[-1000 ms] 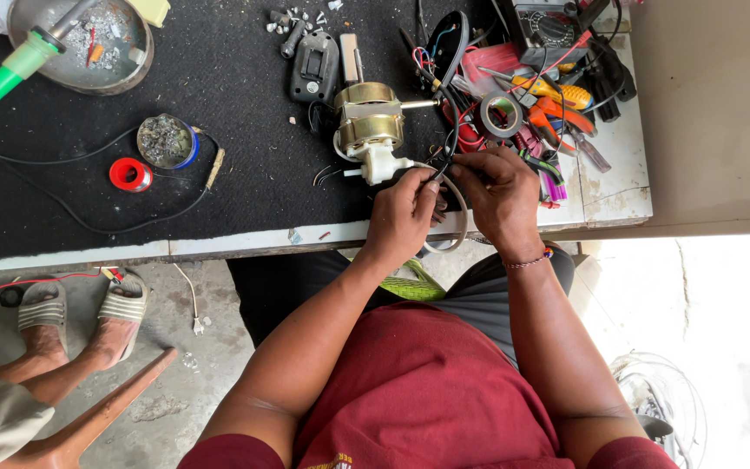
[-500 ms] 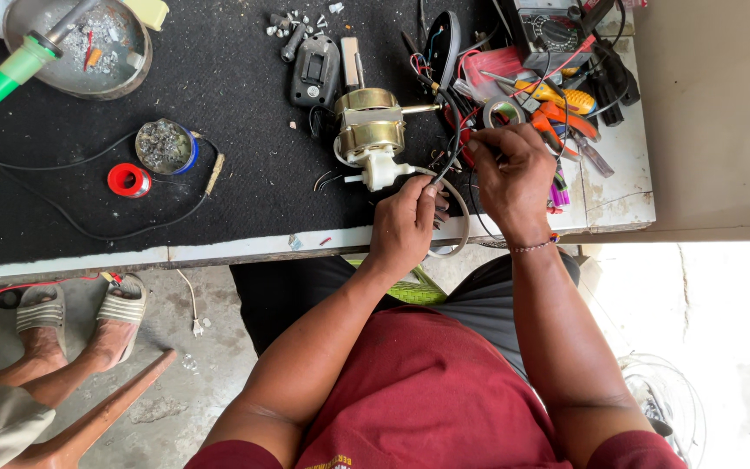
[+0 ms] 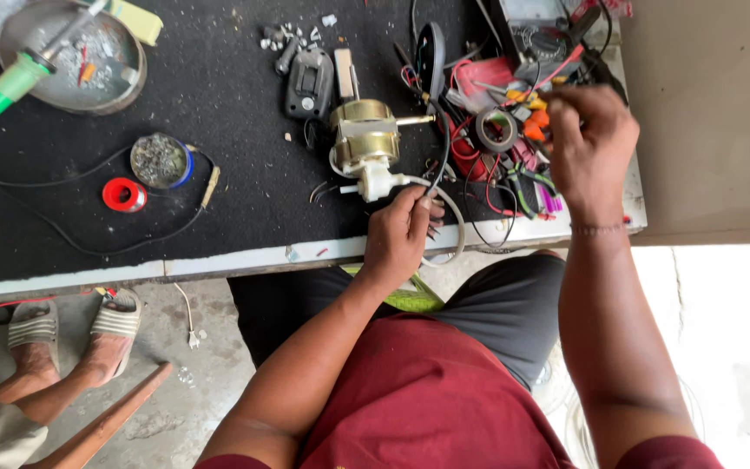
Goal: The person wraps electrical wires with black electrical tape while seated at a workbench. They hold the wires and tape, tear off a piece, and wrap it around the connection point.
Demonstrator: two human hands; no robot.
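Near the worktop's front edge, the left hand (image 3: 401,234) pinches the white wire (image 3: 444,187) at the small brass motor (image 3: 365,139). The right hand (image 3: 590,143), fingers curled, reaches into the tool pile (image 3: 514,130); what it grips is unclear. Steadying the motor seems wise while picking a tool.

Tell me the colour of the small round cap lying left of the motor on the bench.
Red cap, clearest in the head view.
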